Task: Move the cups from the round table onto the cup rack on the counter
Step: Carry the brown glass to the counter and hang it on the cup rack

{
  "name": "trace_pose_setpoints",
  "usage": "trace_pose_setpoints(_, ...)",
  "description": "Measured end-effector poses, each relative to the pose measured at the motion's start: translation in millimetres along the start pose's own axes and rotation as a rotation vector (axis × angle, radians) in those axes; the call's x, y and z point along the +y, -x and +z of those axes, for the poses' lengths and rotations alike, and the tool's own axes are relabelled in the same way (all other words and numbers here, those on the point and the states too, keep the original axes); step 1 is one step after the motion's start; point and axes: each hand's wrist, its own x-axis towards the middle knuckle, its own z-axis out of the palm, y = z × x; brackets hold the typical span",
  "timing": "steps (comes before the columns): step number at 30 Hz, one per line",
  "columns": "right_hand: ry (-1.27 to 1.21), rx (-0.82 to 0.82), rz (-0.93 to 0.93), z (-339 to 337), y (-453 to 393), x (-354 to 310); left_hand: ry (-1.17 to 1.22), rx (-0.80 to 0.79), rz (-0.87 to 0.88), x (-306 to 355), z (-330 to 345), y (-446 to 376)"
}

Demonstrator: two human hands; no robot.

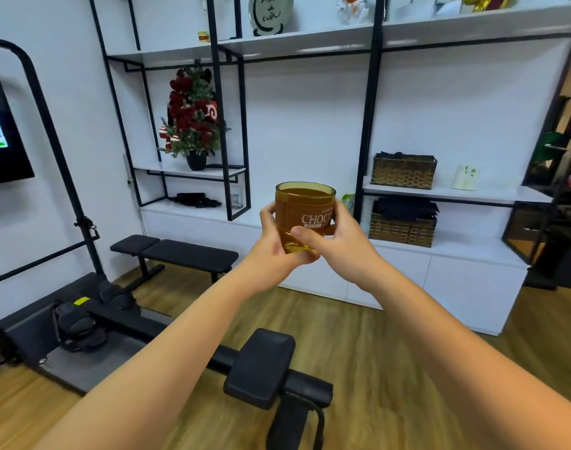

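Note:
An amber see-through cup [302, 209] with white lettering is held upright at arm's length in front of me. My left hand [274, 245] wraps its lower left side and base. My right hand [336, 235] grips its right side, thumb across the front near the bottom. Both arms are stretched forward. No round table, cup rack or counter is in view.
A white wall unit with black frames [372, 125] stands ahead, with wicker baskets [404, 172] and a small decorated tree [193, 115]. A black workout bench [180, 253] is at left. A rowing machine seat [261, 365] lies below my arms on the wood floor.

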Motion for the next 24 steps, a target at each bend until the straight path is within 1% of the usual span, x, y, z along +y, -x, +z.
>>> trace_pose_setpoints(3,0.000,-0.014,0.004,-44,-38,36,0.005,0.009,-0.010,-16,32,-55)
trace_pose_setpoints(6,0.003,-0.031,0.013,-85,-75,69,-0.005,-0.020,-0.034,-26,58,-110)
trace_pose_setpoints(10,0.028,-0.049,-0.007,-137,-130,106,-0.028,0.033,-0.055,-40,90,-183)
trace_pose_setpoints(13,0.010,-0.030,-0.002,-159,-166,136,-0.019,0.051,-0.082,-54,110,-224)
trace_pose_setpoints(16,0.005,-0.011,0.014,-176,-198,174,0.064,0.034,-0.105,-76,117,-265)
trace_pose_setpoints(20,0.002,-0.018,0.040,-196,-245,237,0.175,0.090,-0.245,-116,120,-334)
trace_pose_setpoints(22,0.005,-0.037,0.047,-203,-273,272,0.163,0.080,-0.266,-144,124,-367)
trace_pose_setpoints(24,0.015,-0.058,0.045,-207,-308,307,0.136,0.070,-0.250,-175,128,-404)
